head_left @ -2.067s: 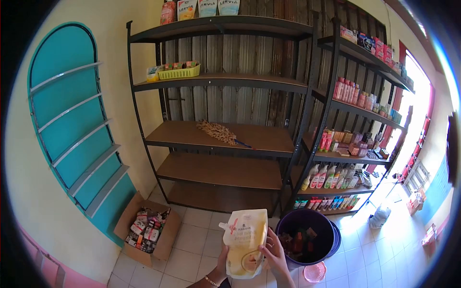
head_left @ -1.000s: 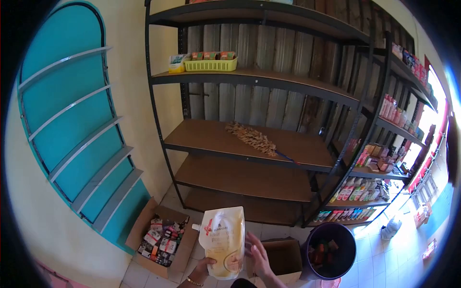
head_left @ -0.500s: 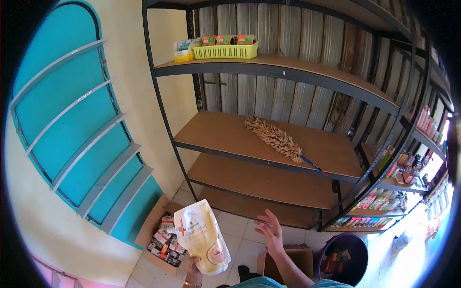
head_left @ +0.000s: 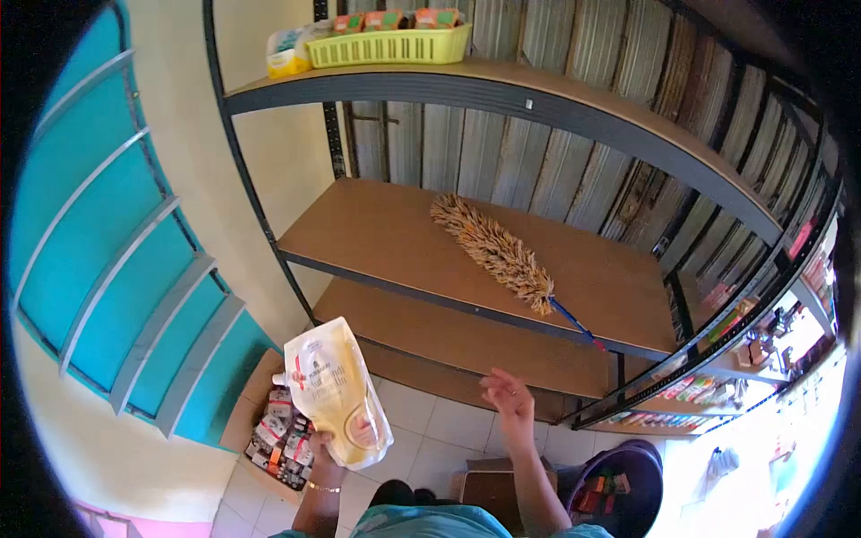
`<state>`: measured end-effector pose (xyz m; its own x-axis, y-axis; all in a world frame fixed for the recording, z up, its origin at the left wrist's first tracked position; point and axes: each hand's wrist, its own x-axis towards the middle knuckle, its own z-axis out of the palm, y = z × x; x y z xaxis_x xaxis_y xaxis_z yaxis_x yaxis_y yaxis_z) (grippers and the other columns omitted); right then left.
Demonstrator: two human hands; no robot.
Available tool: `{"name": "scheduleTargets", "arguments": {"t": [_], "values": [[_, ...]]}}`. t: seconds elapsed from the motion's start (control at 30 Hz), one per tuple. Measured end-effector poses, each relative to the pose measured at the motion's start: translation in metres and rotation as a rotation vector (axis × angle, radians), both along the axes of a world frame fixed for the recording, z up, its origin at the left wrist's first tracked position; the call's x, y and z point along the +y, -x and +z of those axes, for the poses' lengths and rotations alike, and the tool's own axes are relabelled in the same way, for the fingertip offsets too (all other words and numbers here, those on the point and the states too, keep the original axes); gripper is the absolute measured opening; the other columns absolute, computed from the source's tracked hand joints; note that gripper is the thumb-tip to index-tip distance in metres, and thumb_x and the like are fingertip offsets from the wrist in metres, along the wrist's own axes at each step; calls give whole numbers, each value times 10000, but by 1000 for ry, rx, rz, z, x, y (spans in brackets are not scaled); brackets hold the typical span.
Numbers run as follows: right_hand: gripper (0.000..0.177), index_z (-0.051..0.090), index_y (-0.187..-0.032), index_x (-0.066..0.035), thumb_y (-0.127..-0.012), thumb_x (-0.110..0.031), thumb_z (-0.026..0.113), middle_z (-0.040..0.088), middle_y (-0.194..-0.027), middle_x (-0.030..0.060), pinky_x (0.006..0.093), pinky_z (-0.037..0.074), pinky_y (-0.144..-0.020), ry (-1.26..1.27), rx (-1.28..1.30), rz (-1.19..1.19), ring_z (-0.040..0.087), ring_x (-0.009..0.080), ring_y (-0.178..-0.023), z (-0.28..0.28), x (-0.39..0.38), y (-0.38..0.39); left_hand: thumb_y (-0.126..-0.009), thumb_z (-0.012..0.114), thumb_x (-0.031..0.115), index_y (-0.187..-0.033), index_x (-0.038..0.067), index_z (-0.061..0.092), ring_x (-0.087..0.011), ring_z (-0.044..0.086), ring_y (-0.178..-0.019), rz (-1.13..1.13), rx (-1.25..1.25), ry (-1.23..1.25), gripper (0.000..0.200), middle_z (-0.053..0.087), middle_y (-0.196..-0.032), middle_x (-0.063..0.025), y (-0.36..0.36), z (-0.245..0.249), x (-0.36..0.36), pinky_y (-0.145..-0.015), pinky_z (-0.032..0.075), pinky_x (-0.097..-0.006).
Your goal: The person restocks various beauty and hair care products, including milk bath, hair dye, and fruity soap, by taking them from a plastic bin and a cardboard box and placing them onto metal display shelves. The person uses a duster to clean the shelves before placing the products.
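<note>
The left hand (head_left: 325, 451) has its grip closed around the lower edge of a cream-and-white pouch (head_left: 339, 394), which is tilted above the floor, just in front of the shelving. Beside it, a cardboard box (head_left: 240, 414) is packed with small white, red and dark packages. The right hand (head_left: 511, 399) is empty, its grip partly open, fingers loosely bent. Below it sits another open box (head_left: 489, 466), contents unclear; next to that, a dark purple tub (head_left: 653, 489) contains red, orange and green packets. A yellow-green basket (head_left: 390, 49) on the upper shelf holds orange-and-green packs.
</note>
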<state>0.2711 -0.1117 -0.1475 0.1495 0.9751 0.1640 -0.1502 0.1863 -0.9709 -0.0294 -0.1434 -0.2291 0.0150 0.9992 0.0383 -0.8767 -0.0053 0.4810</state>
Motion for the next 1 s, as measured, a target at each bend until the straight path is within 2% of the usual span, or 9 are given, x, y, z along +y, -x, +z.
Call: {"name": "scheduleTargets", "arguments": {"t": [0.17,0.33,0.5,0.6,0.77,0.83,0.87,0.9,1.0], "values": [[371,502,-1071,-34,-729,-108,627,551,-987,110,323,434,-765,-127,-538,-203,534,217,-918,10,60,-44,-574,569,247,-1226,9,295,-337,457,-1006,-72,33,-41,746,430,-1153,-168,-18,13,61,-862,391,-454],[539,457,-1136,-84,-674,-268,665,493,-1083,159,407,382,-838,-82,-1240,-486,458,318,-1022,3,137,-96,-758,404,501,-1255,58,295,-294,434,-1081,-68,54,-72,675,392,-1229,-151,-43,47,134,-911,367,-404],[592,400,-1181,-122,-680,-332,633,495,-1084,161,404,388,-820,153,-1656,-556,489,329,-956,-34,201,-122,-831,328,452,-1248,13,288,-289,415,-1104,-91,-62,-100,607,396,-1225,-153,-67,62,215,-941,334,-398],[555,422,-1186,-100,-715,-327,607,506,-1068,148,400,440,-747,393,-1498,-426,540,295,-867,-26,211,-121,-812,387,392,-1230,0,309,-282,424,-1095,-209,-57,-92,578,411,-1209,-156,-75,50,253,-938,340,-390],[411,481,-1092,-34,-704,-140,563,582,-856,158,346,450,-663,37,-287,-344,572,269,-752,-40,126,-88,-690,526,207,-1178,-31,364,-268,466,-1050,-366,110,-95,567,453,-1159,-160,-78,53,281,-895,390,-377],[379,504,-1043,-23,-676,-105,550,590,-791,143,334,453,-623,-155,-759,-301,573,274,-696,-22,86,-74,-638,547,147,-1156,-37,387,-270,486,-1024,-388,88,55,572,471,-1136,-161,-78,51,291,-869,415,-374],[365,515,-1021,-18,-664,-92,545,593,-762,135,329,455,-607,-215,-933,-264,573,277,-673,-14,73,-71,-646,538,139,-1141,-33,409,-278,514,-982,-502,-19,-60,539,497,-1105,-154,-71,20,307,-844,436,-372],[352,525,-1001,-16,-656,-87,542,594,-741,127,328,455,-602,-153,-991,-193,571,283,-659,-11,64,-71,-630,539,124,-1140,-32,414,-286,523,-965,-345,-189,209,547,515,-1076,-149,-83,16,308,-846,437,-369],[307,547,-954,-17,-655,-84,546,602,-712,93,352,458,-609,116,-935,-324,569,284,-644,-9,78,-84,-608,552,107,-1155,-36,395,-288,500,-999,-461,-64,77,587,491,-1104,-165,-89,14,312,-868,421,-378]]}}
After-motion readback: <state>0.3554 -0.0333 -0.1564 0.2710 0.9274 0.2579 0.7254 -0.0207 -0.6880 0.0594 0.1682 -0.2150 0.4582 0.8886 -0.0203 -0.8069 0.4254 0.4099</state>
